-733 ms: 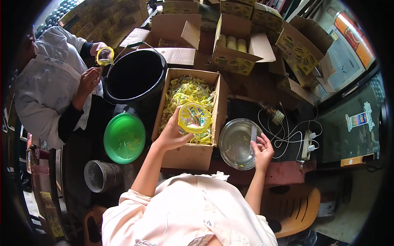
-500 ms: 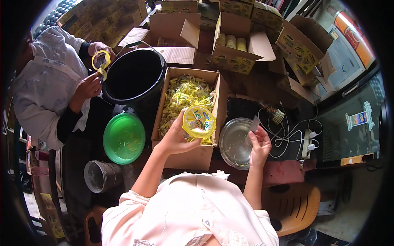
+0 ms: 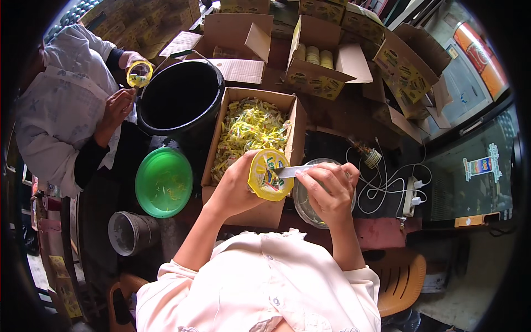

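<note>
My left hand [image 3: 234, 185] is wrapped round a plastic cup [image 3: 268, 188] with a printed film lid and a yellow rim, its top tilted toward me. Pinched in my right hand [image 3: 333, 191] is a thin, flat, pale metal blade [image 3: 293, 171], its far end against the film lid. Both hands are above the near end of a cardboard box [image 3: 299, 130] full of yellow and clear plastic scraps [image 3: 249, 124]. Partly hidden under my right hand stands a clear round bowl [image 3: 301, 206].
A co-worker's hands [image 3: 117, 108] hold another yellow-rimmed cup [image 3: 139, 74] beside a black bucket [image 3: 178, 97]. Left of the box are a green basin [image 3: 164, 182] and a grey bucket [image 3: 130, 233]. White cables [image 3: 381, 180] and a power strip [image 3: 410, 196] lie right. Open cartons [image 3: 312, 83] stand behind.
My right hand has moved left from over the bowl, bringing the blade onto the cup's lid. The cup has shifted slightly and tilted. The co-worker's hands have also moved a little.
</note>
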Tool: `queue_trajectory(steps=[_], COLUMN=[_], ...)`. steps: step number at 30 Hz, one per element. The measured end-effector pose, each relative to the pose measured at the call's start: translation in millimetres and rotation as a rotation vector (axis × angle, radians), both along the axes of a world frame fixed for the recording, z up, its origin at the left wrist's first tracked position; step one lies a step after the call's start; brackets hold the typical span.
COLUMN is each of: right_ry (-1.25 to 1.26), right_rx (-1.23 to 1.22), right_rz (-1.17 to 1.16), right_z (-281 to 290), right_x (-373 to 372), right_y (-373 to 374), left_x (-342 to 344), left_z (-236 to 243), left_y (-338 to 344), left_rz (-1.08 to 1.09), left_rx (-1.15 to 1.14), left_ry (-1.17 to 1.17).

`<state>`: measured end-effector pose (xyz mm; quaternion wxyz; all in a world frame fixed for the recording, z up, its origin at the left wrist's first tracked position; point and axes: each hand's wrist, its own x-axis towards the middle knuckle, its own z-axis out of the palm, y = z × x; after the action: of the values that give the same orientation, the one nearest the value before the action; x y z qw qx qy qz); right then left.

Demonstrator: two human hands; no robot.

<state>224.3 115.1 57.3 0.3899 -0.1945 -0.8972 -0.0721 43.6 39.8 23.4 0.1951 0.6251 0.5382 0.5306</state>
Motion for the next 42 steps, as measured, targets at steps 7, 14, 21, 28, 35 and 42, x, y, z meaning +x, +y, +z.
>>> queue_trajectory(steps=[7,14,21,28,35,42], right_ry=[-0.05,-0.032,-0.037,-0.024,-0.044,-0.04], right_rx=[0.115,0.161,0.204,0.238,0.238,0.279], right_rz=[-0.007,0.029,0.088,0.147,0.175,0.211], right_z=[7.5,6.1,3.9,7.7,11.8,11.9], right_x=[4.2,9.3,11.5,11.7,12.2,13.9], right_y=[-4.1,-5.1,-2.6,-0.8,1.2,3.3], left_x=[6.4,13.7,14.4,12.6,16.2,10.8], left_z=[10.3,22.5,28.3,25.0,23.0,22.2], left_y=[-3.9,-9.7,-12.3,-12.4,-11.0,-8.8], left_rz=[0.035,0.047,-0.013,-0.051,-0.113,-0.232], left_rx=[0.035,0.019,0.031,-0.008,-0.005,-0.018], left_ry=[0.052,-0.014,0.037,0.046,0.057,0.053])
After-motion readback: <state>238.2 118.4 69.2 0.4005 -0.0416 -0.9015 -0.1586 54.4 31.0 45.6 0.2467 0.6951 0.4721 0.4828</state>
